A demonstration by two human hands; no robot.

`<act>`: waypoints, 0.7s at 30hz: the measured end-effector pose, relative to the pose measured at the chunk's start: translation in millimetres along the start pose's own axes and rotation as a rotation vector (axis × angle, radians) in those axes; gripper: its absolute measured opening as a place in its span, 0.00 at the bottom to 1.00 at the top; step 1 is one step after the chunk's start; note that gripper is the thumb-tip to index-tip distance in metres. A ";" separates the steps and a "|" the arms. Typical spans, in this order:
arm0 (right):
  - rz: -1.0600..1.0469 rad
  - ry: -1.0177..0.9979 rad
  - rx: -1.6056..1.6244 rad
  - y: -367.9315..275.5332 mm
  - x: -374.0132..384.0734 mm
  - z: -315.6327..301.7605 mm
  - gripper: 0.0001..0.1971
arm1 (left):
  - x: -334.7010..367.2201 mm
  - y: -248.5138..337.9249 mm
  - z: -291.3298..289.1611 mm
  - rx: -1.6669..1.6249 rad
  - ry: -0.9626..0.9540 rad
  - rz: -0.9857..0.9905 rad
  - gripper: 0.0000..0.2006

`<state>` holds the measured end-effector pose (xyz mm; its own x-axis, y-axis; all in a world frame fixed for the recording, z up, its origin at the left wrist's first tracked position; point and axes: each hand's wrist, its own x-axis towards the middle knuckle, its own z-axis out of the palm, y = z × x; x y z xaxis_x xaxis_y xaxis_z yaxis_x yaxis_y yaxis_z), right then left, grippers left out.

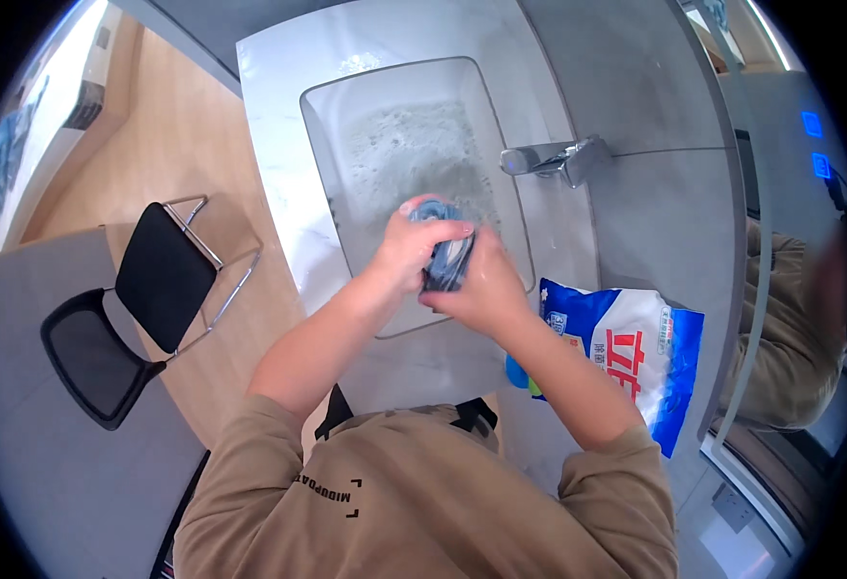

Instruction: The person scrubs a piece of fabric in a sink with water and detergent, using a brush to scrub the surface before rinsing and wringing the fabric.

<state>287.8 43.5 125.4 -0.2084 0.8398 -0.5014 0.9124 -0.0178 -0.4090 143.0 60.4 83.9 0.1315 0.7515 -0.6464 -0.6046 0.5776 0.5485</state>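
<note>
The left hand (408, 249) and the right hand (491, 280) together are grasping a dark, bluish bundle (449, 259) above the white sink (385, 85) with foamy water (409, 140).

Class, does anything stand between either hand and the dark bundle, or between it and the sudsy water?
Nothing visible. The left hand and right hand both hold the dark bundle, and no object shows between it and the sudsy water. The faucet is off to the right.

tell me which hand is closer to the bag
Right. The right hand is over the sink, up and left of the bag in the picture; the left hand is farther left, across the dark item.
</note>
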 end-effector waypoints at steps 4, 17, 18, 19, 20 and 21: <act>-0.178 0.073 0.869 39.2 -23.6 -12.3 0.52 | -13.0 28.3 -8.3 -0.150 -0.282 0.050 0.24; 0.123 -0.374 1.126 8.4 -30.1 -9.0 0.38 | -35.8 31.5 15.4 0.791 -0.447 0.559 0.19; 0.134 -0.326 1.068 -0.1 -27.2 -12.0 0.34 | -32.0 23.7 14.7 0.757 -0.345 0.579 0.17; 0.129 -0.324 1.068 -0.2 -19.1 -6.8 0.34 | -26.3 19.0 14.0 0.758 -0.346 0.585 0.17; 0.025 -0.176 0.860 8.8 -8.6 6.0 0.34 | -18.1 13.2 14.9 0.734 -0.267 0.568 0.17; -0.021 -0.110 0.756 19.9 0.6 20.1 0.34 | -9.5 6.1 14.3 0.710 -0.189 0.547 0.17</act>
<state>298.8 32.8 101.6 -0.2931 0.7862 -0.5440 0.4262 -0.4019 -0.8104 149.3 61.3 100.9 0.1333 0.9816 -0.1370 -0.0037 0.1387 0.9903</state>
